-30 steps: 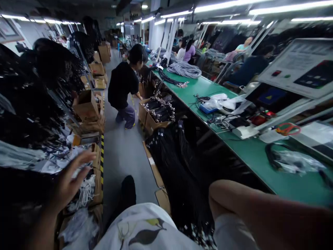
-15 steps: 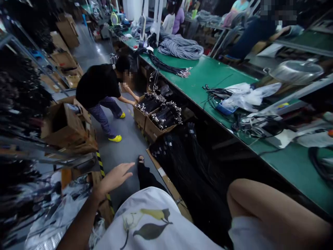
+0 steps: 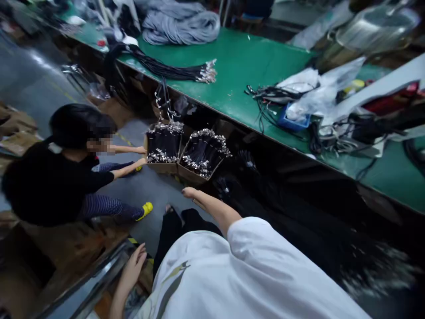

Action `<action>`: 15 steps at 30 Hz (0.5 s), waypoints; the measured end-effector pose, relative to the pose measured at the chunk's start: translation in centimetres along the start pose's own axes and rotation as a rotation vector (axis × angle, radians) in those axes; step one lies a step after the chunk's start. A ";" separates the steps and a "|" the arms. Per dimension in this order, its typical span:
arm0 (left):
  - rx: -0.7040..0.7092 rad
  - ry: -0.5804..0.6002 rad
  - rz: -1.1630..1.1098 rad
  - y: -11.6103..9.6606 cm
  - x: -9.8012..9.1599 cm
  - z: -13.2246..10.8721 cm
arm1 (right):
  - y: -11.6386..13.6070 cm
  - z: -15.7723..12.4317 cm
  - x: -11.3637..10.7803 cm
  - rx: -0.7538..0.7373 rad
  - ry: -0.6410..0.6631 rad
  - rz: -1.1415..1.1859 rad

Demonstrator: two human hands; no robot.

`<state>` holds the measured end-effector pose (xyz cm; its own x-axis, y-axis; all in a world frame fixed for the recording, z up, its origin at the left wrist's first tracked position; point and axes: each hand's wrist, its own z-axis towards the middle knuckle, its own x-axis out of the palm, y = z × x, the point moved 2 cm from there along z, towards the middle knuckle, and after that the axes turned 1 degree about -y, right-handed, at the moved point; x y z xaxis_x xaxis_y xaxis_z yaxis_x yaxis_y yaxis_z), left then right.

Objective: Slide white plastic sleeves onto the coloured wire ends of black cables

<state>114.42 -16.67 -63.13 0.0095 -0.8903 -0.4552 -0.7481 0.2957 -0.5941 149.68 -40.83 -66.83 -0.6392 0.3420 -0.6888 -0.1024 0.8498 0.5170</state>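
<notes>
My right hand [image 3: 190, 193] reaches forward over the floor, just short of two cardboard boxes [image 3: 191, 175] packed with black cables with metal ends [image 3: 202, 153]. Its fingers curl away from view and nothing shows in it. My left hand [image 3: 134, 266] hangs low at my side with fingers stretched out, holding nothing, next to a metal rack rail [image 3: 89, 283]. A crouching co-worker in a black shirt [image 3: 49, 186] has both hands on the left box [image 3: 159, 167].
A long green bench [image 3: 239, 66] runs along the right, carrying a grey cable coil [image 3: 179, 22], a black cable bundle [image 3: 172, 71], plastic bags, a blue tray [image 3: 294, 122] and tangled wires. A heap of black cables [image 3: 299, 212] lies under it. Cardboard boxes stand at left.
The view has tipped down and swung left. My right arm has stretched forward toward the boxes; my left hand has dropped back beside the rack. The co-worker has crouched lower at the box.
</notes>
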 end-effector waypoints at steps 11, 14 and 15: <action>-0.070 0.187 -0.015 -13.1 -4.7 27.4 | -11.5 5.7 1.5 0.517 0.095 0.197; -0.107 0.119 -0.105 -16.1 -3.1 34.6 | -15.7 7.1 -1.6 0.617 -0.019 0.170; -0.132 0.091 -0.137 -16.9 -2.2 37.0 | -17.3 8.1 -2.9 0.651 -0.074 0.163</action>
<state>151.59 -6.88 -76.70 0.0622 -0.9484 -0.3108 -0.8245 0.1267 -0.5515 159.49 -53.26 -77.84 -0.5515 0.4929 -0.6730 0.4859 0.8456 0.2211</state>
